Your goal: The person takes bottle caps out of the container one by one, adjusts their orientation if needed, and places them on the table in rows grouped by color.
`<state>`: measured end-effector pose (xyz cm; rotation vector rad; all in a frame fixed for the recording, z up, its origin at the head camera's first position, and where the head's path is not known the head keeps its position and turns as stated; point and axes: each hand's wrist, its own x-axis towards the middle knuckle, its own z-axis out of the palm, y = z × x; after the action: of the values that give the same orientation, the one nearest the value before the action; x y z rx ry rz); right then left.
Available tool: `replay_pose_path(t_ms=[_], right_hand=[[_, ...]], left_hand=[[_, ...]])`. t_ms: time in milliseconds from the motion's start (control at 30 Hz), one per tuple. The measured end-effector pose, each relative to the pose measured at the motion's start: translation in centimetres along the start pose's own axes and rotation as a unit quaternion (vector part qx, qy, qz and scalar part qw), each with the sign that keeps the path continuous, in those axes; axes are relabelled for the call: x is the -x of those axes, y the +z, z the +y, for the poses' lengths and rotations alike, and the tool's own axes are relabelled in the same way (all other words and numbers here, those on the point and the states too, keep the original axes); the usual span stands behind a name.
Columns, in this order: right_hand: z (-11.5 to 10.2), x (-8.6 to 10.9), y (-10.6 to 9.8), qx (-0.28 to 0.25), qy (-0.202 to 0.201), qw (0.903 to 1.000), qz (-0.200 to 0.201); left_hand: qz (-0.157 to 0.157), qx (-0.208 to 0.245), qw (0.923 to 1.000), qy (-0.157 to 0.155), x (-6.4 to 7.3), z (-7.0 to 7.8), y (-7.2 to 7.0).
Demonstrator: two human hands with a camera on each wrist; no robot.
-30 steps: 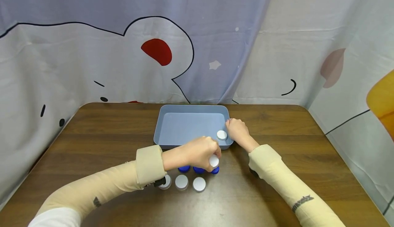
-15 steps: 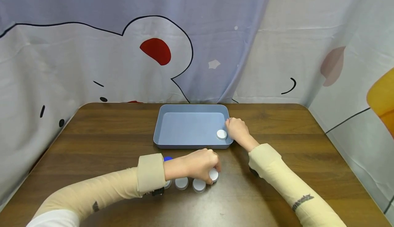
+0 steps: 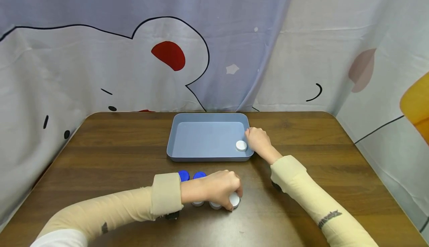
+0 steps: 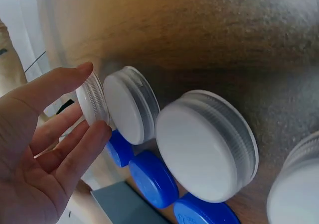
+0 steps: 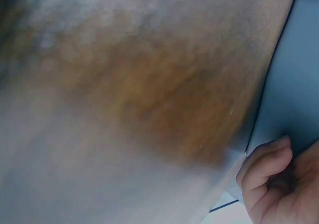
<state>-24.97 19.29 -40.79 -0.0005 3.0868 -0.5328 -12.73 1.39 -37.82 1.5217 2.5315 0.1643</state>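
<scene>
My left hand (image 3: 222, 187) pinches a white ribbed bottle cap (image 4: 92, 100) between thumb and fingers, at the right end of the front row of caps. Beside it in the left wrist view stand more white caps (image 4: 197, 149), with blue bottle caps (image 4: 153, 179) in a row behind them. My left arm and hand hide part of both rows in the head view. With curled fingers, my right hand (image 3: 259, 141) holds the right rim of the blue-grey tray (image 3: 207, 159). One white cap (image 3: 241, 146) lies inside the tray, near its front right corner.
The tray stands on a brown wooden table (image 3: 127, 139), towards its far edge. A printed curtain (image 3: 100, 64) hangs behind the table and along its sides.
My left hand has brought the white cap from beside the blue row towards me, to the end of the white row. Blue caps have come into view behind it. The right hand keeps its place.
</scene>
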Motion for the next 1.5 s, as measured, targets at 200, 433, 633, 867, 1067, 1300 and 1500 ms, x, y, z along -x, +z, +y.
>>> replay_pose_path(t_ms=[200, 433, 633, 867, 1067, 1300, 1500], right_hand=[[0.0, 0.0, 0.0, 0.003, -0.007, 1.0000, 0.002], [0.0, 0.1, -0.1, 0.002, -0.003, 1.0000, 0.002], [0.1, 0.0, 0.0, 0.000, 0.000, 1.0000, 0.001], [0.2, -0.1, 0.1, -0.007, 0.004, 1.0000, -0.005], [0.2, -0.1, 0.0, -0.008, 0.001, 1.0000, -0.001], [0.3, -0.2, -0.1, -0.003, -0.001, 1.0000, -0.002], [0.2, -0.1, 0.0, -0.011, 0.004, 0.9999, -0.005]], left_hand=[[0.006, -0.011, 0.9999, 0.004, -0.2, 0.2, 0.0], [0.002, -0.005, 0.9999, 0.009, -0.5, 0.5, 0.3], [0.000, -0.014, 0.9998, 0.015, -0.6, 0.7, 0.7], [-0.001, -0.017, 0.9997, 0.015, -0.6, 0.8, 0.8], [-0.002, -0.015, 0.9998, 0.010, -0.7, 0.8, 0.9], [-0.004, -0.010, 0.9999, 0.005, -0.6, 0.8, 0.9], [0.002, -0.006, 1.0000, 0.005, -0.5, 0.8, 1.0]])
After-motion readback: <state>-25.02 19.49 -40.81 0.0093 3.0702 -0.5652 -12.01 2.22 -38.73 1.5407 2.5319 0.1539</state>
